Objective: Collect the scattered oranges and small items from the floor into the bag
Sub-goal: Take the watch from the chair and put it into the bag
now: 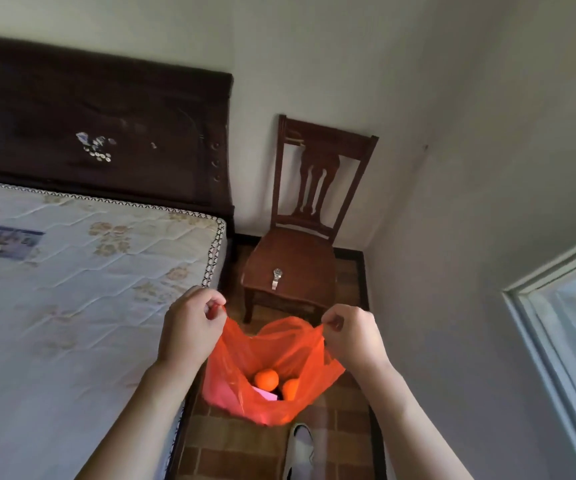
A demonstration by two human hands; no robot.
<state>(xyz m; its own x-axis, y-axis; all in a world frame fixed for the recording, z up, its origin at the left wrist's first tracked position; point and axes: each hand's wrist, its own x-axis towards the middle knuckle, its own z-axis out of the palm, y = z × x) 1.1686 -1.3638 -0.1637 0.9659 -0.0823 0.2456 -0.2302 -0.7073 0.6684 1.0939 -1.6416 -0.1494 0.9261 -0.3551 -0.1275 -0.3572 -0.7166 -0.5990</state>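
Orange plastic bag (pixel 279 368) held open above the tiled floor (pixel 231 455), beside the bed (pixel 72 289); left hand (pixel 189 327) and right hand (pixel 352 334) each pinch its rim between curled fingers (two oranges (pixel 266 379) inside).

The bag (pixel 279 372) is thin, translucent orange-red plastic, hanging above the brick-patterned floor with its mouth pulled wide open; its two top edges are stretched apart and pinched up high; inside, at the bottom, sit two oranges, one (pixel 266 379) round and fully in sight, the other (pixel 290 389) half hidden beside it; a pink flat item (pixel 266 394) lies under them.
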